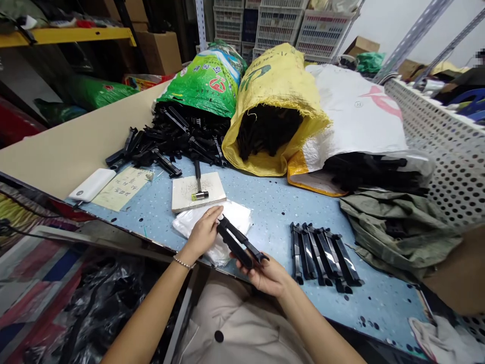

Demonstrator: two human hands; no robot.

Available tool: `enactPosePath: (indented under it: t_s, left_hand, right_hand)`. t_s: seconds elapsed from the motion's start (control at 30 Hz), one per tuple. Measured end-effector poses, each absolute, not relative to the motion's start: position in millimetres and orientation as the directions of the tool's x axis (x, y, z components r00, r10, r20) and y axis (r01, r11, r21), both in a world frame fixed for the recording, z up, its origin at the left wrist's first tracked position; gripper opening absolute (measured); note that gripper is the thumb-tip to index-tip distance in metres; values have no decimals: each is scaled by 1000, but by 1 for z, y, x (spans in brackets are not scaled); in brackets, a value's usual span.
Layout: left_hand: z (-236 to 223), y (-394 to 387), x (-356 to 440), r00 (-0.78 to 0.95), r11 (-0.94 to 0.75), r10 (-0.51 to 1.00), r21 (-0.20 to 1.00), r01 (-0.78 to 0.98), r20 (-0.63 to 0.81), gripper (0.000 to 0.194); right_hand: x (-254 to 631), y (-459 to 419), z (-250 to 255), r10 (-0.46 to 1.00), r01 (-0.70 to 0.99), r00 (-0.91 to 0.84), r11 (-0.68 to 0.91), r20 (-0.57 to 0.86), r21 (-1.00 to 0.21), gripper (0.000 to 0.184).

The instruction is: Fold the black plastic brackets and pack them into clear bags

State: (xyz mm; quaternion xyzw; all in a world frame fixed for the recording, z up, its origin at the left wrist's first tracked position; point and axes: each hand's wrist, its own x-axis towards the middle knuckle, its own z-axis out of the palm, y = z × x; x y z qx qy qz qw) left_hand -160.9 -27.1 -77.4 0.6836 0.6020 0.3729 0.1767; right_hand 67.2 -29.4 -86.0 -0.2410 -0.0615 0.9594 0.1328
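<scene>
Right-hand fingers (247, 269) are curled beneath a black plastic part (238, 243), which is cradled there, while left-hand fingers (215, 213) are laid against its near end, with no firm grip discernible. Both are held over a white plastic sheet (237, 217) on the blue speckled surface (273, 217). Beyond, a small hammer (197, 182) lies on a white board (185, 194); matching black parts (326, 258) are lined up alongside.

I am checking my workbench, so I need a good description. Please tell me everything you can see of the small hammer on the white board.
The hammer lies flat on the white board. It has a slim, dark handle and a short crosswise head, which looks metal, with a yellowish end on the left. The head rests on the board, and the handle reaches past the board's far edge, above the blue table. No hand touches it.
</scene>
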Motion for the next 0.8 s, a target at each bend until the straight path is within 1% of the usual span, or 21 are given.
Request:
enactPosePath:
  t_s: [0.07, 0.1, 0.17, 0.2, 0.27, 0.3, 0.33, 0.37, 0.4, 0.47, 0.5, 0.53, 0.6, 0.67, 0.7, 0.73, 0.77, 0.8]
  left_hand:
    - [-68, -38, -154, 73, -295, 938, 674, 677, 338, 57]
    - [-62, -46, -149, 132, -349, 926, 664, 662, 355, 59]
    - [-51, -64, -137, 258, -438, 897, 657, 613, 358, 62]
    - [-46, -73, -132, 303, -457, 889, 666, 589, 342, 63]
    - [-39, -88, -127, 340, -451, 890, 696, 558, 303, 63]
    - [-37, -95, -127, 339, -440, 894, 712, 547, 292, 63]
    - [-36, -100, -128, 324, -430, 899, 724, 539, 293, 62]
    - [-36, -105, -130, 296, -424, 904, 731, 535, 307, 61]
    - [-37, -109, -133, 257, -419, 908, 732, 538, 330, 60]
    - [-40, -115, -136, 183, -412, 908, 719, 560, 378, 58]
    - [-42, -118, -136, 174, -419, 902, 707, 569, 395, 58]
    - [-43, -120, -133, 195, -438, 894, 693, 573, 404, 58]
    - [-42, -123, -124, 288, -486, 873, 656, 577, 394, 60]
    - [-35, -127, -115, 333, -502, 864, 618, 605, 377, 58]
    - [-30, -131, -114, 325, -493, 869, 607, 623, 373, 56]
    - [-24, -137, -115, 303, -473, 880, 605, 641, 366, 53]
    - [-17, -144, -121, 276, -438, 897, 617, 654, 345, 49]
    - [-12, -154, -131, 251, -385, 922, 639, 666, 295, 45]
  right_hand:
    - [61, -30, -91, 296, -257, -849, -955, -438, -148, 22]
    - [57, -29, -91, 339, -285, -829, -941, -446, -184, 20]
    - [50, -29, -86, 462, -337, -754, -882, -466, -329, 15]
    - [47, -29, -82, 528, -349, -707, -839, -469, -418, 13]
    - [44, -32, -74, 647, -335, -620, -729, -444, -596, 12]
    - [44, -34, -70, 682, -316, -597, -685, -423, -656, 13]
    - [44, -37, -68, 698, -305, -589, -659, -408, -687, 13]
    - [44, -38, -66, 702, -308, -591, -651, -397, -693, 14]
    - [45, -40, -66, 693, -329, -603, -666, -394, -669, 16]
    - [44, -42, -67, 660, -385, -635, -721, -401, -577, 20]
    - [42, -43, -67, 663, -400, -631, -722, -402, -564, 20]
    - [40, -44, -67, 690, -401, -604, -696, -399, -596, 18]
    - [33, -50, -64, 788, -355, -501, -563, -356, -746, 13]
    - [26, -58, -57, 866, -266, -434, -386, -247, -883, 8]
    - [25, -63, -52, 867, -216, -459, -320, -194, -922, 8]
    - [26, -67, -47, 834, -167, -528, -288, -161, -943, 11]
    - [30, -70, -42, 770, -118, -620, -280, -150, -953, 17]
    - [37, -70, -36, 697, -60, -700, -273, -154, -960, 23]
